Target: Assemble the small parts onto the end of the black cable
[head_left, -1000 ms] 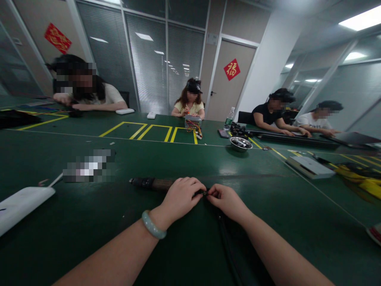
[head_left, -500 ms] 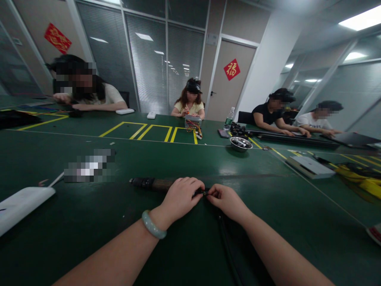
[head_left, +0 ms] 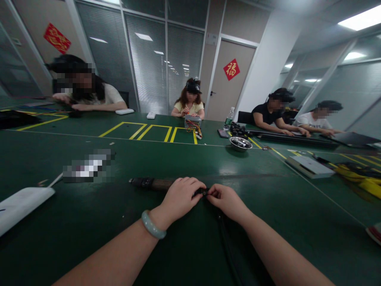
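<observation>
A rod-shaped thing with a brown middle and a black, narrowing end (head_left: 145, 182) lies across the green table, its tip to the left. My left hand (head_left: 183, 198) is closed over its right part, a bracelet round the wrist. From under those fingers a small black piece (head_left: 203, 192) shows, with a tiny brassy spot. The thumb and fingertips of my right hand (head_left: 224, 202) are pinched together at that piece, the two hands almost meeting. Below the right hand a long black cord or strap (head_left: 225, 238) runs toward me; its upper end is hidden.
At left are a white flat device (head_left: 25, 206) with a cable and a blurred-out object (head_left: 89, 169). Beyond my hands stand a metal bowl (head_left: 240, 143) and a bottle (head_left: 229, 117). A grey box (head_left: 309, 167) lies at right. Several people work across the table.
Both hands stay almost in place. The small black piece between them has turned slightly, so its brassy spot shows more plainly.
</observation>
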Tool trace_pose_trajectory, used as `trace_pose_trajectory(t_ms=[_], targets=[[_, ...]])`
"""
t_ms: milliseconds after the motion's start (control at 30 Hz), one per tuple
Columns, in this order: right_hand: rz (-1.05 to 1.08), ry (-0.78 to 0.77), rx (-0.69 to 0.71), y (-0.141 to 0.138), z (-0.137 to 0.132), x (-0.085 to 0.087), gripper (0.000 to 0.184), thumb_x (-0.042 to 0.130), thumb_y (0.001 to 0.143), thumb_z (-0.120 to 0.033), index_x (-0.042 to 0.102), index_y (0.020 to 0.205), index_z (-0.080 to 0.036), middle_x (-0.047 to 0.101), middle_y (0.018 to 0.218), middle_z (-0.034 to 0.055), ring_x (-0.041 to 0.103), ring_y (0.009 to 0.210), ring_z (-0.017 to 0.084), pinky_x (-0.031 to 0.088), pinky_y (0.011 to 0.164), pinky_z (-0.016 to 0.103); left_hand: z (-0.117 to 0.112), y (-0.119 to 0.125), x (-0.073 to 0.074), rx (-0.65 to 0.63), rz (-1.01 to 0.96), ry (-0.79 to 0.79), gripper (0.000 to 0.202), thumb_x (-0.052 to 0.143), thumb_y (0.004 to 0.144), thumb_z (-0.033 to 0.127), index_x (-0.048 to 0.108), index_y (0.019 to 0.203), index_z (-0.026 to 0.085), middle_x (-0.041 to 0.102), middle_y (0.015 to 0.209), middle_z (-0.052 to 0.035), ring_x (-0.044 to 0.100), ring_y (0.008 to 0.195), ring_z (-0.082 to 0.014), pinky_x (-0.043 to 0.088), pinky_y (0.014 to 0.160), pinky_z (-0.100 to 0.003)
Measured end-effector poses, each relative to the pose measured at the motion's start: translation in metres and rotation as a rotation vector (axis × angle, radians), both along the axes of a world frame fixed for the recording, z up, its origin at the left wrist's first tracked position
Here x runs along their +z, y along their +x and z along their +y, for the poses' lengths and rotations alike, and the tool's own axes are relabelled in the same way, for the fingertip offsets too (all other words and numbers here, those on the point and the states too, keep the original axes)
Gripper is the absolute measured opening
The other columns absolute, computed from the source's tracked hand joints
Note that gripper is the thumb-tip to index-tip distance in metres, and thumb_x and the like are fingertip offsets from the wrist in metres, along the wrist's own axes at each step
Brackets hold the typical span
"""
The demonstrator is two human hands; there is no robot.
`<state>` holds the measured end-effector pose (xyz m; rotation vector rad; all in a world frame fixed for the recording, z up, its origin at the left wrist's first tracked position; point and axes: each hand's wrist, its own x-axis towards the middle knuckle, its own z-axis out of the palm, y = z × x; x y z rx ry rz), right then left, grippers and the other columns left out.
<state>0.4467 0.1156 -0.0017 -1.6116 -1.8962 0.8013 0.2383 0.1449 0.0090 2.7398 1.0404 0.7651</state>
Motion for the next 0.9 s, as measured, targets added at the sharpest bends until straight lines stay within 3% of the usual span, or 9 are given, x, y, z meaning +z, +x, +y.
trace_pose_trajectory(t_ms=[300,900], targets=[[-0.004,-0.004,-0.002,-0.0024,-0.0024,0.0052,0.011,0.060,0.081,-0.027,0.066,0.086,-0.020,0.067,0.074,-0.0010,0.057,0.063,0.012,0.039,0.056,0.022,-0.0003,0.0000,-0.0003,-0.001,0.006,-0.006,0.010,0.057,0.089,0.025,0.062,0.098,0.026,0.061,0.106,0.0007,0.055,0.096,-0.0192,0.039,0.084,-0.035],[-0.017,-0.004,-0.006,-0.0026,-0.0020,0.0060,0.012,0.060,0.081,-0.026,0.067,0.087,-0.019,0.067,0.074,-0.0003,0.057,0.062,0.012,0.038,0.055,0.022,0.0008,0.0002,-0.0002,-0.002,0.008,-0.006,0.012,0.057,0.089,0.027,0.063,0.100,0.027,0.061,0.106,0.0001,0.055,0.096,-0.0195,0.039,0.085,-0.036]])
